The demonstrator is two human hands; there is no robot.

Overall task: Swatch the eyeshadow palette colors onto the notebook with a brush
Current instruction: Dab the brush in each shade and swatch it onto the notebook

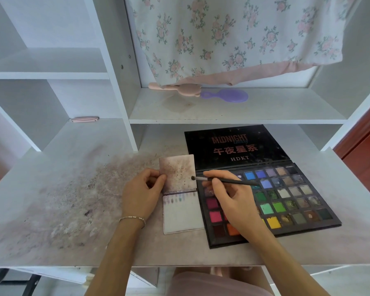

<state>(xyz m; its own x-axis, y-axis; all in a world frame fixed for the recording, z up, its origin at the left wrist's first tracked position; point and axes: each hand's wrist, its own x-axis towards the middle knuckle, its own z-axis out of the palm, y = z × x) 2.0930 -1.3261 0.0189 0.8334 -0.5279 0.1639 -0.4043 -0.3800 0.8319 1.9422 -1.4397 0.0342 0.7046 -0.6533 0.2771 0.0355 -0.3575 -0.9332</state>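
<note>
- Notebook (183,214) sits on the desk (340,189) just left of the eyeshadow palette (286,201), touching or nearly touching its left edge; near page lies flat with a row of small swatches along its far edge
- my left hand (142,194) pinches the left edge of the flipped-up page (177,173), thumb in front and fingers curled behind, so it stands up off the spine
- that page is thin paper, already stained with powder, and I'd guess it bends and creases if I squeeze, so holding near the edge and low toward the spine seems the safest spot
- my right hand (228,201) is closed round the brush (224,181) like a pencil, fingertips pinching the thin black handle around its middle
- brush tip is at the right edge of the raised page, touching or just off it, can't tell which
- brush looks feather light and stiff in the handle, soft at the bristles, so a light grip should do
- palette lies open, lid flat on the far side, pans facing up under my right hand; pressed powder looks crumbly, so I reckon gentle dabs only
- loads of loose pigment dust spread over the desk to the left, so things may be a bit slippery
</note>
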